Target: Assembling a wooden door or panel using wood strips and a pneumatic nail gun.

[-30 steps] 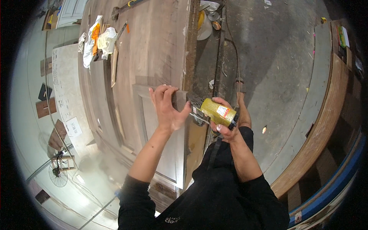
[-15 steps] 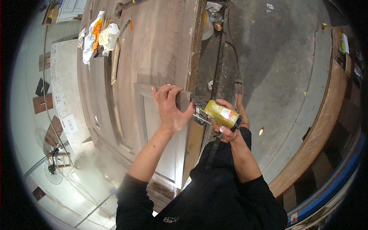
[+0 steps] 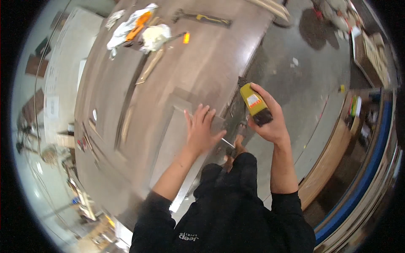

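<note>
While the right hand grasps the yellow tool, the left hand spreads its free fingers over the panel; better to press evenly.

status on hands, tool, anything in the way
Left grip open, spread over grey-brown wooden panelled door, contact unclear. Right grip closed round yellow-and-black handheld tool, apart from the door. Black-and-yellow hammer farther up, clear of both.

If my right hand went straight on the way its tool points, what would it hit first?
Probably the tabletop's edge, though depth is unclear. If your right hand and tool pass above it, the hammer lies roughly in line.
</note>
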A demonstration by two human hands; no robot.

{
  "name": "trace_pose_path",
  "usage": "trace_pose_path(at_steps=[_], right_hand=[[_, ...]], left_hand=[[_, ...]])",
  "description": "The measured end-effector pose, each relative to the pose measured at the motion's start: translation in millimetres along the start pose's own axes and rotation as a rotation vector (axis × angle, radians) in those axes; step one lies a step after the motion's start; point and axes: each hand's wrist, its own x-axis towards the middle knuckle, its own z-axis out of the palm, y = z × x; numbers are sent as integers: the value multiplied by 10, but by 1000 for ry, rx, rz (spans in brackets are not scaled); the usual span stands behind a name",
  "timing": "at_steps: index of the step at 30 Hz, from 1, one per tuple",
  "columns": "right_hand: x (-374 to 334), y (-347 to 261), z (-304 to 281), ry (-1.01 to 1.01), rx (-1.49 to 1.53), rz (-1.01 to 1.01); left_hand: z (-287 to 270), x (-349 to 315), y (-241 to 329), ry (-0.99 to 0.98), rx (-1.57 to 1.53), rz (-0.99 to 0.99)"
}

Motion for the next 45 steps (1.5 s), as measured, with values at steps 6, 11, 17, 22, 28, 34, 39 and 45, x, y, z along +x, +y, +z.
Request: trace_pose_path(at_steps=[6,11,17,22,28,34,39,45], right_hand=[[1180,-171,334,-484,-563,68],[1803,179,863,-548,-927,76],[1642,443,1448,-486,-611,-211],[726,514,1804,-662,-361,84],[409,543,1329,-402,-491,85],[69,761,699,-165,-521,90],[-143,660,567,-116,-494,171],[-343,845,558,-69,-69,236]], left_hand=[[-165,-1299,-302,125,27,-531],[-462,-2790,-423,386,157,-1331],[-170,-4033,-725,819,-295,-1642],[-306,-3571,-796,870,-260,-1661],[-403,-3158,-1087,792,-211,-1535],[-433,-2430,-1443,677,-53,-1290],[-461,-2294,-1707,606,-180,-1280],[-448,-1883,-1575,560,207,-1102]])
